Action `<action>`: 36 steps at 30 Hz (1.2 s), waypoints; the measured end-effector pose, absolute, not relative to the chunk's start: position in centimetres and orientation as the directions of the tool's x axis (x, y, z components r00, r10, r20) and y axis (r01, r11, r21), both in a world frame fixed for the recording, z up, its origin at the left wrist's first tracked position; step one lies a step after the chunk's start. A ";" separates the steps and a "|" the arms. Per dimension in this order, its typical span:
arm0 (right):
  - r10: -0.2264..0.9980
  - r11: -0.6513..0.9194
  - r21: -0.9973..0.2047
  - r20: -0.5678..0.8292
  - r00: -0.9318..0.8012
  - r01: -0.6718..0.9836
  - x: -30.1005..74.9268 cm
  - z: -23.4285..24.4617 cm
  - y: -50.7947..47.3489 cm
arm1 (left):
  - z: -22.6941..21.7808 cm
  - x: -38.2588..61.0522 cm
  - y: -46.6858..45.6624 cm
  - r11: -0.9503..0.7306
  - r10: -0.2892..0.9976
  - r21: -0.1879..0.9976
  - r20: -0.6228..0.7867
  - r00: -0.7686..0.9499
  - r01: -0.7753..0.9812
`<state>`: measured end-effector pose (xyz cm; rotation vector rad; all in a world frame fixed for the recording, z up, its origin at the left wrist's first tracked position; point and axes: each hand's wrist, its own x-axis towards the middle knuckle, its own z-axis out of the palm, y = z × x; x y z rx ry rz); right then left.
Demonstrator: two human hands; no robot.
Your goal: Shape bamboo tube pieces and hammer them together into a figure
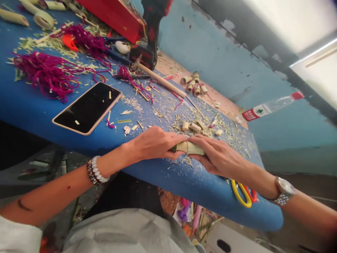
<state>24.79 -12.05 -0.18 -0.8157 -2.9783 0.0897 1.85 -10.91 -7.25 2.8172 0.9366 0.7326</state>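
Observation:
Both my hands meet at the near edge of the blue table (31, 105). My left hand (154, 143) is closed round one end of a short pale green bamboo piece (190, 148). My right hand (219, 158) grips its other end, fingers pressed over it. The piece lies flat on the tabletop among shavings. Small cut bamboo rings (190, 126) lie just behind my hands.
A phone (88, 107) lies face up to the left. Magenta yarn (48, 73), a hammer (158, 78), a drill (150, 31), a red box (116, 15) and more bamboo rings (194, 84) sit farther back. Yellow and red scissors (243, 195) lie under my right wrist. A plastic bottle (271, 105) is at right.

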 end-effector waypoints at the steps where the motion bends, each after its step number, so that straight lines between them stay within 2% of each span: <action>1: 0.510 0.859 -0.069 0.029 -0.860 0.507 24.8 -0.4 -12.0 | -7.3 1.9 -10.9 -0.811 0.580 0.206 0.399 0.710 0.547; 6: 0.536 0.839 -0.144 0.045 -0.843 0.525 24.7 -1.1 -11.9 | -7.4 2.1 -10.9 -0.793 0.599 0.166 0.386 0.701 0.586; 10: 0.554 0.824 -0.163 0.026 -0.832 0.543 24.9 -1.4 -11.6 | -7.3 2.0 -11.0 -0.788 0.609 0.198 0.390 0.691 0.583; 16: 0.619 0.761 -0.265 0.021 -0.785 0.593 25.1 -1.7 -11.7 | -7.4 1.8 -10.8 -0.776 0.625 0.215 0.393 0.675 0.593; 22: 0.608 0.751 -0.325 0.003 -0.794 0.574 24.0 -1.7 -11.5 | -7.9 2.1 -11.0 -0.760 0.643 0.263 0.436 0.629 0.594; 25: 0.612 0.759 -0.282 0.001 -0.791 0.587 23.5 -1.7 -11.4 | -8.1 2.1 -10.9 -0.742 0.665 0.315 0.455 0.592 0.591; 28: 0.630 0.754 -0.224 -0.017 -0.776 0.617 23.3 -2.0 -11.5 | -8.2 2.1 -10.8 -0.758 0.650 0.317 0.448 0.614 0.570; 36: 0.676 0.716 -0.245 0.008 -0.737 0.654 22.8 -2.5 -11.4 | -7.9 2.1 -10.8 -0.732 0.671 0.286 0.457 0.584 0.618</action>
